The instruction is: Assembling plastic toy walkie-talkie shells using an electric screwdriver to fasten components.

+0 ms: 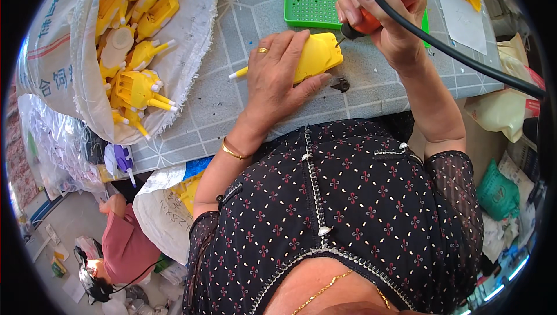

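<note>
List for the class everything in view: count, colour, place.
Table: one, grey, centre
Open sack: one, white, left on table
Plastic parts: many, yellow and white, in open sack
Housing: one, yellow, mid-table
Tray: one, green, table's far side
Small piece: one, black, near housing
Paper: one, white, table's right
Power tool: one, orange-black, above table
Cable: one, black, upper right
Second sack: one, white, lower left
Bag: one, teal, right
Person: one, pink top, lower left
Blouse: one, black, lower centre
Left hand: one, on housing
Right hand: one, around tool

Left hand (274,77) holds a yellow casing (318,57), right hand (399,39) an orange power tool (368,22).
</note>
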`<state>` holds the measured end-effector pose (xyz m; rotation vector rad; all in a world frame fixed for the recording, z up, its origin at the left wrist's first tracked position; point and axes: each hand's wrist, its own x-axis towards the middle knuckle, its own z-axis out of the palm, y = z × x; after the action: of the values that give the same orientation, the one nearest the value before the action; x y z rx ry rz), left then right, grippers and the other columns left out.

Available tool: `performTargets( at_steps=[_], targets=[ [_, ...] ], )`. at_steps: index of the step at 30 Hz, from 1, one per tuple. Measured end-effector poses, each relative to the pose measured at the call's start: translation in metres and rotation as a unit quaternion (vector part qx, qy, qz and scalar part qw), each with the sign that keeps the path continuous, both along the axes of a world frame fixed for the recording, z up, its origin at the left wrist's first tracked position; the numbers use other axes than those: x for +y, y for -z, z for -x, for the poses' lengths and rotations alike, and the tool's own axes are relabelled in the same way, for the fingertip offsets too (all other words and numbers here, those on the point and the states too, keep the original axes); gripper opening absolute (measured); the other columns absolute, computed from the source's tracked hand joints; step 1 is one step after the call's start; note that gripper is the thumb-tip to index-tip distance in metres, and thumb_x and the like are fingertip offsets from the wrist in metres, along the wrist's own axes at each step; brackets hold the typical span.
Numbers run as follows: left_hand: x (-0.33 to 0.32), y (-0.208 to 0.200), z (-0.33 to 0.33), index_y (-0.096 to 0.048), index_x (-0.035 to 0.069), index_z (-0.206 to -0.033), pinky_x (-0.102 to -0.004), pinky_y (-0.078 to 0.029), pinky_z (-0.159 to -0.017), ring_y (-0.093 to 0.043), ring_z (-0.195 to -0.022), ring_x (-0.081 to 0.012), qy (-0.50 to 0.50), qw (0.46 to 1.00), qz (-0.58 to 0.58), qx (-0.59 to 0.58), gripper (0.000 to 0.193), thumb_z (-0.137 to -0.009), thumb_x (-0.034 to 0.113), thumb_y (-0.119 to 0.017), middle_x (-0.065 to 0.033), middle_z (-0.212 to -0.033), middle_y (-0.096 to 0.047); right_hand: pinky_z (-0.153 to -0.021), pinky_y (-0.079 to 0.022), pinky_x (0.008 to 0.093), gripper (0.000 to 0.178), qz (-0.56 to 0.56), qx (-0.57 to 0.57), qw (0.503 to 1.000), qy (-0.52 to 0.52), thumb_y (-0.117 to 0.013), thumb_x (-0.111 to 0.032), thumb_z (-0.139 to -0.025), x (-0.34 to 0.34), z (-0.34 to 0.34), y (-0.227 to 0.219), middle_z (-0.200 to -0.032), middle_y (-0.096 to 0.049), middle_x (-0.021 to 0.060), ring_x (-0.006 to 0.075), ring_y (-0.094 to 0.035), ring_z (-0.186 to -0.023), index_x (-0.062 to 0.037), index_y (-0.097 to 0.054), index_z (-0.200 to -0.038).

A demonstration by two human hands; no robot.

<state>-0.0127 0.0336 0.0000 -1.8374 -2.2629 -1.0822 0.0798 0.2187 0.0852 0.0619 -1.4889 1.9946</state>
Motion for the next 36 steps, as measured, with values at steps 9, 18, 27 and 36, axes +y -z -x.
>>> performTargets(
  at_steps=[9,18,27,36],
  targets=[
    [0.003,-0.004,-0.001,-0.06,0.002,-0.131,-0.0459,-0.044,-0.09,-0.058,-0.108,-0.0337,0.0,1.0,0.005,0.028,0.072,-0.075,0.04,-0.083,-0.0124,-0.12,-0.062,-0.049,-0.05,0.0242,0.033,-0.079,-0.002,0.996,0.028,-0.069,-0.011,-0.095,0.002,-0.004,0.017,-0.076,-0.057,0.0021,0.0076,-0.055,-0.055,-0.0034,-0.045,-0.117],
    [0.006,-0.006,-0.005,-0.061,0.003,-0.132,-0.0452,-0.044,-0.089,-0.059,-0.108,-0.0329,-0.004,0.998,0.012,0.057,0.071,-0.076,0.042,-0.082,-0.0113,-0.122,-0.062,-0.048,-0.049,0.0247,0.033,-0.028,0.002,0.997,0.07,-0.071,-0.008,-0.09,-0.005,-0.003,0.026,-0.073,-0.056,0.0031,0.009,-0.054,-0.053,-0.0045,-0.044,-0.108],
    [0.008,-0.001,-0.003,-0.062,0.007,-0.13,-0.044,-0.043,-0.087,-0.06,-0.108,-0.0321,-0.006,0.998,0.008,0.057,0.068,-0.076,0.043,-0.082,-0.0096,-0.123,-0.062,-0.057,-0.044,0.0214,0.036,0.003,0.031,1.0,0.005,-0.077,-0.006,-0.087,-0.005,-0.002,0.031,-0.081,-0.059,0.002,0.0069,-0.058,-0.067,-0.0019,-0.049,-0.108],
    [0.004,0.003,-0.002,-0.06,0.005,-0.13,-0.0453,-0.042,-0.093,-0.059,-0.113,-0.034,-0.036,0.999,-0.015,0.003,0.071,-0.074,0.041,-0.084,-0.0131,-0.123,-0.062,-0.056,-0.05,0.0252,0.046,-0.06,0.057,0.985,0.15,-0.073,-0.032,-0.096,0.022,-0.004,-0.024,-0.085,-0.059,0.004,0.0099,-0.058,-0.063,-0.0032,-0.05,-0.124]
  ],
)
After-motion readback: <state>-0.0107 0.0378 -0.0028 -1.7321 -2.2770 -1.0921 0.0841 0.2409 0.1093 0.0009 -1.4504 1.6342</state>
